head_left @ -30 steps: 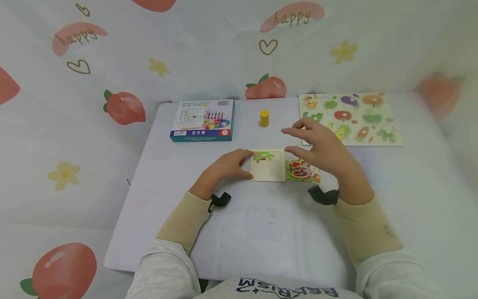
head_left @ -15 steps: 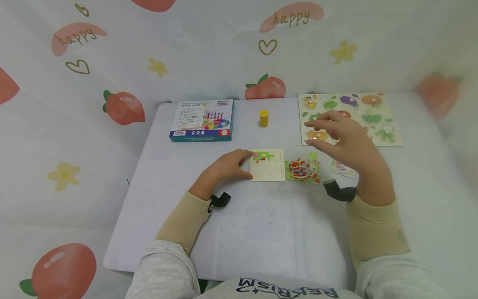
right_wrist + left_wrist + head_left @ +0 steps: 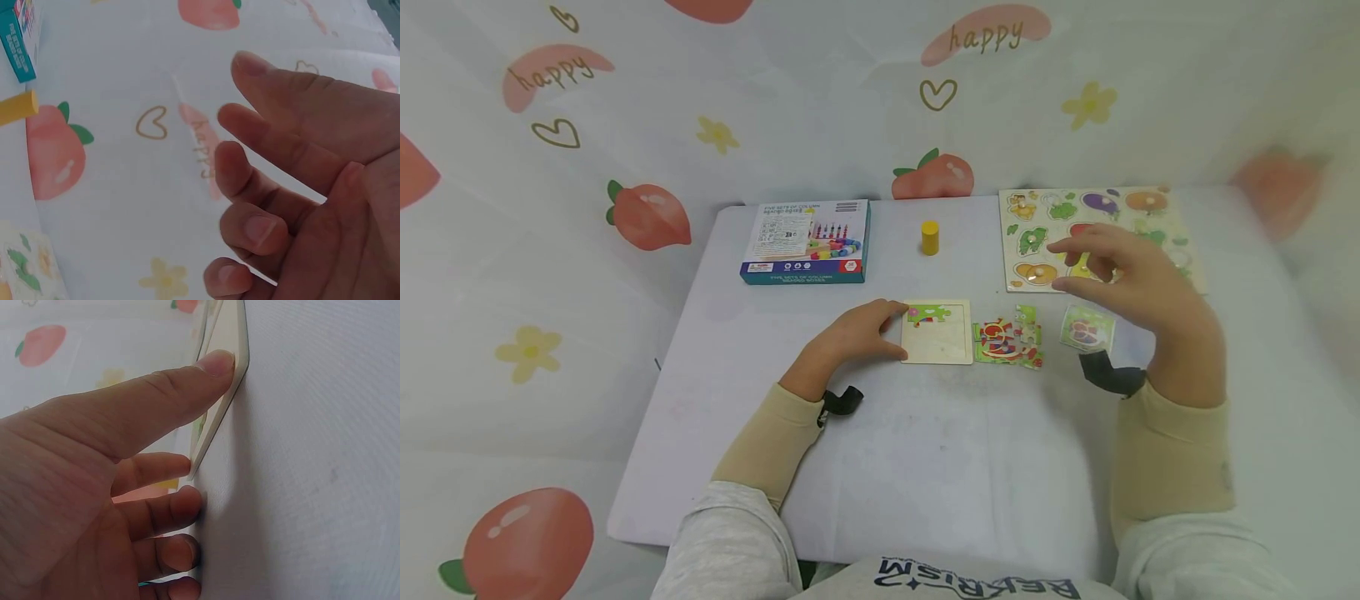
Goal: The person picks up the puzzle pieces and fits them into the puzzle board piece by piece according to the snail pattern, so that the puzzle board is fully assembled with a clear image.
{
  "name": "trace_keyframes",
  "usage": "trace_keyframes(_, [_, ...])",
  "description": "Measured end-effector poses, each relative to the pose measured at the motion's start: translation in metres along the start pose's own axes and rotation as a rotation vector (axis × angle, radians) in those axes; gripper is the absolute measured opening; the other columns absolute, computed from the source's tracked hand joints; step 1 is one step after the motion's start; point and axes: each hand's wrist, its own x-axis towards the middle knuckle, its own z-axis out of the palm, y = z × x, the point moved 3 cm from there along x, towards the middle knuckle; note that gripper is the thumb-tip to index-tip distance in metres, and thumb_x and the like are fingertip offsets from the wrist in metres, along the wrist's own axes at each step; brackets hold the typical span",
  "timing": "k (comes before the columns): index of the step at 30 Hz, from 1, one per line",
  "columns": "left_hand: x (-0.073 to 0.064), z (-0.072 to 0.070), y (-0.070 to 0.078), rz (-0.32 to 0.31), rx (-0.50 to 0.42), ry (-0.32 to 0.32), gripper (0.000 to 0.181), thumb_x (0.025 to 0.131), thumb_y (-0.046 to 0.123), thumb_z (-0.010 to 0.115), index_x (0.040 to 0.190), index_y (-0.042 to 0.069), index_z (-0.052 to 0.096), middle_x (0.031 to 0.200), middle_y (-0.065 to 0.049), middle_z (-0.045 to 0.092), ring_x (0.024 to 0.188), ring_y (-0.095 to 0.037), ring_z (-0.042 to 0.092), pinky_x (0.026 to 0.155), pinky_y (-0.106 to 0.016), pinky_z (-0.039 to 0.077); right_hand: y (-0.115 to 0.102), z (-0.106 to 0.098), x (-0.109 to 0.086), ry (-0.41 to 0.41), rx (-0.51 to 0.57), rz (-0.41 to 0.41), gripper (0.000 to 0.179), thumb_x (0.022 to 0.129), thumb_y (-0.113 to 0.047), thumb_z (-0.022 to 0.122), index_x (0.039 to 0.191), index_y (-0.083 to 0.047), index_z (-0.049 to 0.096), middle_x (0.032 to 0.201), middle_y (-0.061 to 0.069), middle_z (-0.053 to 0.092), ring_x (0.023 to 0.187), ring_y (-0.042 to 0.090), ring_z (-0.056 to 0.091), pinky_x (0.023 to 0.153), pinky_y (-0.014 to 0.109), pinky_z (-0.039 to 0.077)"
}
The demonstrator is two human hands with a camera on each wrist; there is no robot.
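Puzzle tray (image 3: 936, 343), nearly bare and held by the left hand (image 3: 853, 336), sits on the desk (image 3: 925, 467) beside loose pieces (image 3: 1000, 340) and a picture card (image 3: 1084, 327), just uncovered as the right hand (image 3: 1150, 287), empty, thumb and forefinger apart, drew rightward, so the work seems paused.

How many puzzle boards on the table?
2: the square tray, touched by the left hand, and the vegetable board, partly behind the right hand. Picture card not counted.
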Motion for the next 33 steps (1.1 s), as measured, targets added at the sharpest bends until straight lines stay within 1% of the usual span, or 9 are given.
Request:
trace_keyframes(2, [0.000, 0.000, 0.000, -0.004, -0.006, 0.002, 0.083, 0.086, 0.037, 0.084, 0.156, 0.016, 0.045, 0.114, -0.003, 0.054, 0.106, -0.020, 0.049, 0.090, -0.038, 0.042, 0.003, -0.001, -0.001, -0.036, 0.001, 0.042, 0.044, 0.076, 0.006, 0.085, 0.118, -0.006, 0.074, 0.082, -0.002, 0.054, 0.071, 0.010, 0.043, 0.064, 0.022, 0.034])
trace_keyframes(5, [0.000, 0.000, 0.000, -0.007, -0.007, 0.004, 0.083, 0.086, 0.037, 0.084, 0.156, 0.016, 0.045, 0.116, -0.003, 0.054, 0.107, -0.021, 0.049, 0.092, -0.038, 0.043, 0.007, -0.003, -0.003, -0.098, 0.002, 0.129, 0.042, 0.081, -0.001, 0.085, 0.120, -0.010, 0.074, 0.083, 0.000, 0.055, 0.071, 0.012, 0.046, 0.063, 0.024, 0.036])
trace_keyframes(8, [0.000, 0.000, 0.000, -0.006, -0.005, 0.005, 0.083, 0.086, 0.038, 0.084, 0.156, 0.016, 0.045, 0.115, -0.003, 0.054, 0.107, -0.021, 0.049, 0.091, -0.038, 0.043, 0.014, -0.003, -0.005, -0.158, -0.002, 0.233, 0.039, 0.085, -0.009, 0.084, 0.122, -0.014, 0.073, 0.085, 0.003, 0.057, 0.073, 0.015, 0.049, 0.063, 0.025, 0.038])
trace_keyframes(12, [0.000, 0.000, 0.000, -0.005, -0.002, 0.007, 0.083, 0.086, 0.038, 0.084, 0.156, 0.016, 0.045, 0.113, -0.003, 0.054, 0.106, -0.021, 0.049, 0.089, -0.039, 0.042, 0.029, -0.001, -0.006, -0.216, 0.009, 0.342, 0.038, 0.088, -0.014, 0.082, 0.124, -0.013, 0.071, 0.090, 0.004, 0.061, 0.075, 0.017, 0.053, 0.065, 0.025, 0.040])
trace_keyframes(18, [-0.001, 0.000, 0.000, -0.007, 0.011, 0.004, 0.084, 0.086, 0.039, 0.084, 0.157, 0.017, 0.044, 0.114, -0.003, 0.054, 0.106, -0.021, 0.049, 0.090, -0.039, 0.042, 0.057, 0.010, -0.005, -0.279, 0.060, 0.421, 0.036, 0.090, -0.013, 0.081, 0.124, -0.005, 0.071, 0.089, 0.007, 0.062, 0.074, 0.018, 0.053, 0.067, 0.026, 0.041])
trace_keyframes(23, [0.000, 0.000, 0.000, -0.004, 0.015, 0.000, 0.085, 0.086, 0.039, 0.084, 0.157, 0.017, 0.044, 0.115, -0.003, 0.053, 0.107, -0.021, 0.049, 0.091, -0.039, 0.042, 0.079, 0.021, -0.008, -0.361, 0.051, 0.541, 0.043, 0.093, -0.027, 0.079, 0.130, -0.009, 0.069, 0.098, 0.008, 0.062, 0.087, 0.021, 0.054, 0.078, 0.030, 0.041])
trace_keyframes(26, [0.000, 0.000, 0.000, 0.003, 0.013, 0.000, 0.085, 0.085, 0.040, 0.085, 0.157, 0.017, 0.044, 0.114, -0.003, 0.053, 0.106, -0.021, 0.049, 0.091, -0.039, 0.042, 0.090, 0.028, -0.009, -0.402, 0.053, 0.583, 0.045, 0.092, -0.034, 0.079, 0.130, -0.013, 0.069, 0.101, 0.009, 0.063, 0.092, 0.024, 0.053, 0.081, 0.035, 0.040])
trace_keyframes(29, [0.000, 0.000, -0.001, 0.012, 0.010, 0.001, 0.085, 0.086, 0.039, 0.084, 0.156, 0.016, 0.044, 0.113, -0.004, 0.053, 0.105, -0.021, 0.049, 0.089, -0.038, 0.042, 0.098, 0.035, -0.009, -0.426, 0.048, 0.589, 0.042, 0.092, -0.035, 0.079, 0.128, -0.015, 0.071, 0.101, 0.009, 0.060, 0.090, 0.026, 0.051, 0.079, 0.039, 0.040])
trace_keyframes(33, [0.000, -0.001, -0.001, 0.018, 0.014, -0.001, 0.084, 0.086, 0.040, 0.084, 0.156, 0.016, 0.044, 0.110, -0.004, 0.053, 0.104, -0.020, 0.049, 0.086, -0.038, 0.042, 0.105, 0.044, -0.008, -0.458, 0.062, 0.576, 0.039, 0.092, -0.032, 0.079, 0.126, -0.015, 0.071, 0.095, 0.008, 0.056, 0.086, 0.024, 0.049, 0.076, 0.037, 0.040])
